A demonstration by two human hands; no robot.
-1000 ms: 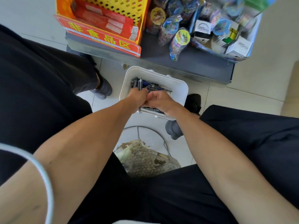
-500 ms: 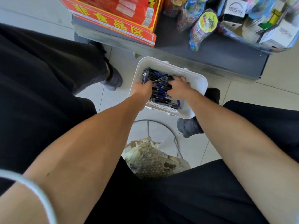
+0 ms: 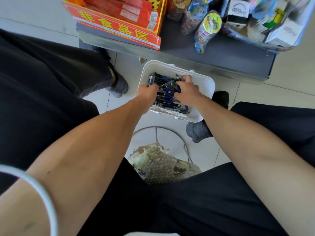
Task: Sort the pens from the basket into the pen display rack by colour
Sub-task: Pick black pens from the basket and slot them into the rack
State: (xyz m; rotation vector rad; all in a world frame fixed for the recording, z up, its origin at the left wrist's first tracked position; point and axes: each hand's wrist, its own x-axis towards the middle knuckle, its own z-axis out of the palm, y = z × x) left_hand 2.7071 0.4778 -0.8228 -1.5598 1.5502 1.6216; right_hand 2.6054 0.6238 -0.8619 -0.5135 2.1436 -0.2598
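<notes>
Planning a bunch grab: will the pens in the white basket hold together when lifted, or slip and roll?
Probably stiff and light: they are slim pens. Likely to slip apart, since they lie loose and crisscrossed in the basket. Their round barrels may roll.

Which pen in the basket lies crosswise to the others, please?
The dark pen on top of the pile, between left hand and right hand; it slants across, while the rest lie roughly parallel.

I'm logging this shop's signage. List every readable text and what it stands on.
"非食品区": red sign on the yellow crate's front.
"VERSAILLE": white box; small, so the spelling is uncertain.
Too small or blurred to read: pack labels, round lid, right box, pens.
</notes>
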